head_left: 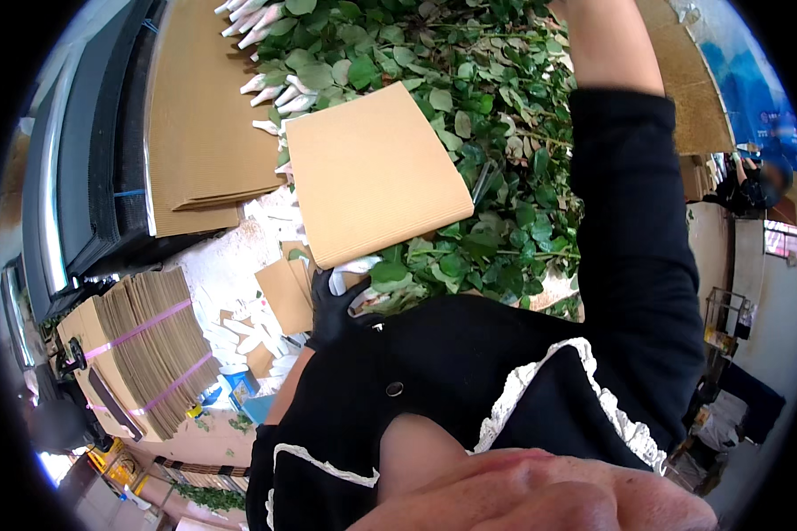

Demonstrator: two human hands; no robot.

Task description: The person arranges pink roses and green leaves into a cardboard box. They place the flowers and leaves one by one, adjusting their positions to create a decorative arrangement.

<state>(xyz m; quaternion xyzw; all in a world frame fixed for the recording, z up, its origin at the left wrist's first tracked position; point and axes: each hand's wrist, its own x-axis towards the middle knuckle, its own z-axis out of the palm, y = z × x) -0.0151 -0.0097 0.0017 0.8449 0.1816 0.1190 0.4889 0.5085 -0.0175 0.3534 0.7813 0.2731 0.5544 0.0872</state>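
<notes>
A bed of leafy cut stems (pixel 496 80), apparently roses, fills the work surface ahead of me. White-sleeved flower heads (pixel 283 96) stick out along its left side. On top of the leaves lies a folded tan sheet of corrugated cardboard (pixel 372 168). My left hand (pixel 332 310), in a black glove, is at the near left corner of that sheet. Its thumb and fingers are apart, beside more white-sleeved heads; whether it touches the cardboard I cannot tell. My right arm stretches up over the right side of the stems, and its hand lies past the top edge.
Larger cardboard sheets (pixel 212 115) are stacked at the left beside a dark machine-like frame (pixel 88 150). Nearer, a strapped bundle of cardboard (pixel 155 354) stands by scattered white sleeves (pixel 248 341). A blue box (pixel 237 382) sits near them. Another person (pixel 751 186) is at the far right.
</notes>
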